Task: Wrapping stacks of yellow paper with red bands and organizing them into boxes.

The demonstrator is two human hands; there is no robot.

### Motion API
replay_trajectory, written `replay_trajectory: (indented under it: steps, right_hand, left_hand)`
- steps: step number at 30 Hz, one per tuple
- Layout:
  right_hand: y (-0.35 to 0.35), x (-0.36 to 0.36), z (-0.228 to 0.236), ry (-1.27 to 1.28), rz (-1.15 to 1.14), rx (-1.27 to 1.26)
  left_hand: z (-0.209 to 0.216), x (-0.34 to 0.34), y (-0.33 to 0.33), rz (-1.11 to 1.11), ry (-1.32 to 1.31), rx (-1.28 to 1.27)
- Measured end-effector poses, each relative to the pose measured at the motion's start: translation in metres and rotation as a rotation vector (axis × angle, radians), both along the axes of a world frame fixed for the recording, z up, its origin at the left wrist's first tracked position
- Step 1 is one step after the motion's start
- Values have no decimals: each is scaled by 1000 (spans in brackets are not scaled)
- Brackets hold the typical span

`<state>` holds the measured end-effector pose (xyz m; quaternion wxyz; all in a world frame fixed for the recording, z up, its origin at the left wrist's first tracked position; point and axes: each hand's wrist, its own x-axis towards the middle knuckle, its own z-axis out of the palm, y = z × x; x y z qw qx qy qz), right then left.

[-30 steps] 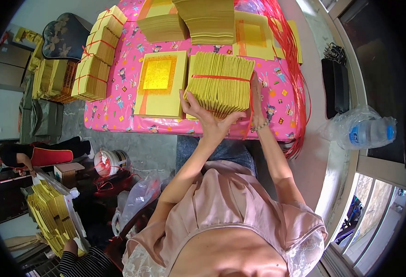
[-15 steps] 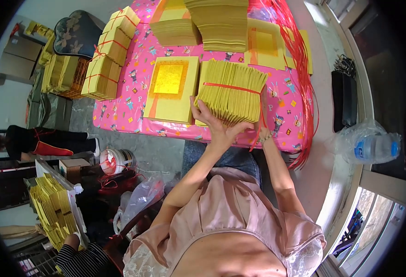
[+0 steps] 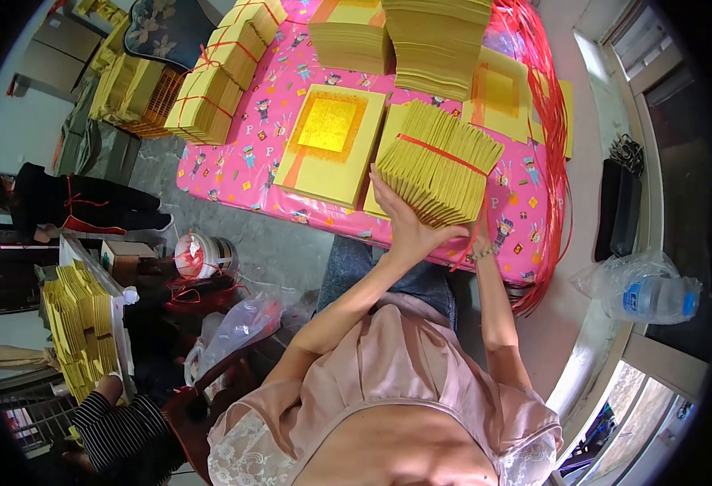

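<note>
A thick bundle of yellow paper sheets [image 3: 441,166] with fanned edges is cinched by a red strap [image 3: 445,154]. It rests partly on a flat yellow stack [image 3: 380,158] near the table's front edge. My left hand [image 3: 411,231] grips its near left corner, fingers along the left side and thumb across the near end. At the near right corner is my right hand [image 3: 481,235], with a bracelet at the wrist; its fingers are mostly hidden by the bundle. A loose red strap end hangs between my hands. To the left lies another yellow stack [image 3: 295,174] with a gold square on top.
The table has a pink patterned cover [image 3: 243,162]. Tall yellow stacks [image 3: 433,49] and red-tied bundles [image 3: 202,105] stand on it; red strands [image 3: 546,162] trail down its right side. At left are a bucket [image 3: 202,255] and two other people; a bagged water bottle [image 3: 656,298] is at right.
The view has tilted and shifted, so the table appears farther up and right. My hands stay at the bundle, with the left still gripping it.
</note>
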<state>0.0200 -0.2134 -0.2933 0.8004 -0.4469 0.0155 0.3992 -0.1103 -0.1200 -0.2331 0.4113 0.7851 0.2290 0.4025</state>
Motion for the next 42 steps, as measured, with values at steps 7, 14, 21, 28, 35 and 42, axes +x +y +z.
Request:
replay_trajectory:
  steps: [7, 14, 21, 28, 35, 42]
  right_hand:
    - [-8, 1, 23, -448, -31, -192]
    - [16, 9, 58, -941, -42, -311]
    - [31, -3, 146, -1061, 245, -45]
    - [70, -30, 163, -1037, 520, 104]
    - [51, -31, 117, -957, 534, -160]
    - [3, -18, 84, -867, 370, -283]
  left_hand:
    - [-4, 2, 7, 20, 85, 171]
    - [23, 2, 16, 41, 88, -41]
    - [54, -22, 60, -244, -450, -600]
    - [78, -83, 158, -440, -575, -1226]
    - [73, -149, 307, -339, -449, -1199]
    - [52, -158, 376, -229, -321, -1207]
